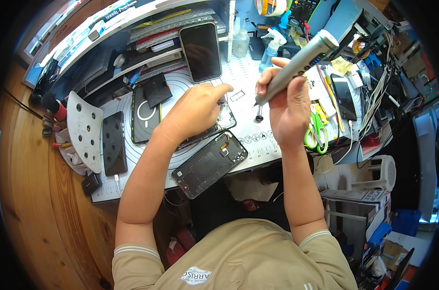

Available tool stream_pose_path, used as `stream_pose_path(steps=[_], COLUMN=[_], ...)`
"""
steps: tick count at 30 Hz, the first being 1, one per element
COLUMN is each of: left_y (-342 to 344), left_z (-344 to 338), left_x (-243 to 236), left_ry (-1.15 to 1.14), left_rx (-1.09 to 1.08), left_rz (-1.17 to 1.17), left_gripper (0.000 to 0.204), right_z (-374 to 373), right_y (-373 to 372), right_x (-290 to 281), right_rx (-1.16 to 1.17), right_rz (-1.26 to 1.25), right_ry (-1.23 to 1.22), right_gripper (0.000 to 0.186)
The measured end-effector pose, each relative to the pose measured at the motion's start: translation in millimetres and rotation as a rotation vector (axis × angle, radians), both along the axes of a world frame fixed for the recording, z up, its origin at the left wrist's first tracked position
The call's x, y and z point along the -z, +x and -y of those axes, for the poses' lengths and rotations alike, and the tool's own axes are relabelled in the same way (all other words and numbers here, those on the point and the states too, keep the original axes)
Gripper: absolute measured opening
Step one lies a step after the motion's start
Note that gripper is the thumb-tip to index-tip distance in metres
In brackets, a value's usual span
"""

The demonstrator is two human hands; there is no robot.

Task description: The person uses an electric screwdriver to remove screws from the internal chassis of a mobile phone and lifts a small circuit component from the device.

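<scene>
My right hand (pixel 289 104) is wrapped around a grey pen-shaped electric screwdriver (pixel 297 67), raised above the mat with its thin bit end pointing down. Small lit marks run along its barrel. Close to the bit end is a small dark cylindrical piece (pixel 259 118). My left hand (pixel 193 108) lies over an opened phone (pixel 226 117), its curled fingers against the phone and one finger stretched to the right. Part of the phone's inner boards shows beside the hand; the rest is hidden. Just nearer to me sits a black phone housing (pixel 209 164), with a small flex cable at its upper end.
A dark-screened phone (pixel 200 52) leans at the back. Left are a black back panel with a white ring (pixel 146 113), another phone (pixel 114 143) and a holed white plate (pixel 85 130). Right are green-handled scissors (pixel 316 130), tangled cables (pixel 374 92) and a spray bottle (pixel 271 48).
</scene>
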State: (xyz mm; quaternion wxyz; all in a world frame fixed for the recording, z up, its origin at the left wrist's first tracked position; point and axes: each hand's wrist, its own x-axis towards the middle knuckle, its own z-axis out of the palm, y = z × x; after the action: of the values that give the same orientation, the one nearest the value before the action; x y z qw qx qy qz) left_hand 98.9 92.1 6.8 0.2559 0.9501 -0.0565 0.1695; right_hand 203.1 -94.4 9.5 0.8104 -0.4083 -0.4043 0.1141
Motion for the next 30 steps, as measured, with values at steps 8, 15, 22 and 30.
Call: stream_pose_path(steps=[8, 15, 22, 30], left_y=[0.0, -1.4, -2.2, -2.1], left_z=[-2.1, -2.4, 2.4, -9.1], left_x=[1.5, 0.6, -0.1, -4.9], left_ry=[-0.005, -0.037, -0.028, -0.161], left_rx=[0.013, -0.007, -0.042, -0.04], left_rz=[0.013, -0.038, -0.063, -0.041], left_gripper=[0.047, 0.042, 0.037, 0.043], right_z=[-20.8, -17.7, -22.3, -18.4], right_y=[-6.4, -6.6, -8.1, -12.0], right_x=[13.9, 14.6, 18.7, 7.2], right_rx=[-0.002, 0.003, -0.009, -0.02], right_rz=[-0.019, -0.059, -0.05, -0.064], right_ry=[-0.023, -0.027, -0.044, 0.001], right_gripper=[0.04, 0.041, 0.041, 0.044])
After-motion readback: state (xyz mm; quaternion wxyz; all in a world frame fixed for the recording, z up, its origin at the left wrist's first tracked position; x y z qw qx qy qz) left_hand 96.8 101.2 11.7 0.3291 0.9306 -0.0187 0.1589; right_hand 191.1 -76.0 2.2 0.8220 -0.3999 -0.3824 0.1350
